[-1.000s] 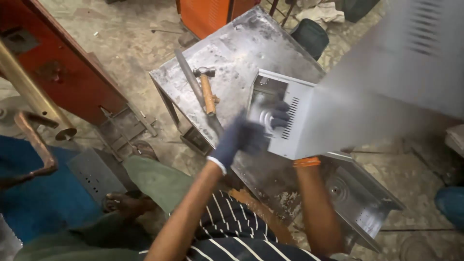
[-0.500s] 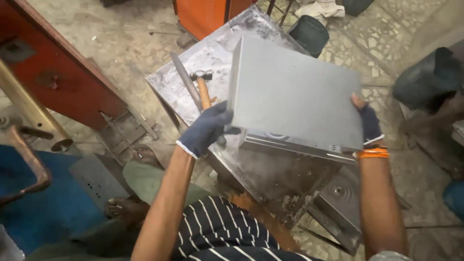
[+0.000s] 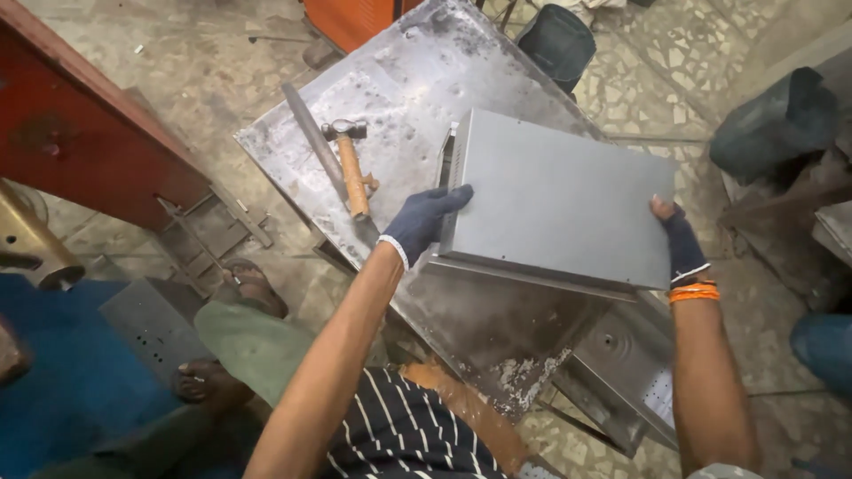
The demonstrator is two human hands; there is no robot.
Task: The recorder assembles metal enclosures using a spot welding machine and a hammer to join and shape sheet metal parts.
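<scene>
A grey sheet-metal box (image 3: 561,206) fills the middle of the frame, its broad flat face turned up and its body resting on, or just above, the scarred steel worktable (image 3: 399,80); contact underneath cannot be confirmed. The person grips it from two opposite sides, so the hands are well apart, each clamped on an edge. The left hand (image 3: 424,223), in a dark blue knit glove, is wrapped over the box's left edge at its lower corner, right beside a slotted, vented side wall that shows as a narrow strip. The right hand (image 3: 678,241), in a fingerless dark glove with an orange band at the wrist, pinches the right edge with bare fingertips over the top. This wide hold suits a broad, thin-walled panel: it appears to keep the piece level and stop it twisting, and the gloves likely guard against sharp sheet edges. To the left of the box, in the upper-middle of the frame, a hammer (image 3: 350,167) with a wooden handle lies touching a long flat metal bar (image 3: 318,149), both out of the box's way yet within reach. At lower right another perforated metal housing (image 3: 621,372) sits below the table edge.
</scene>
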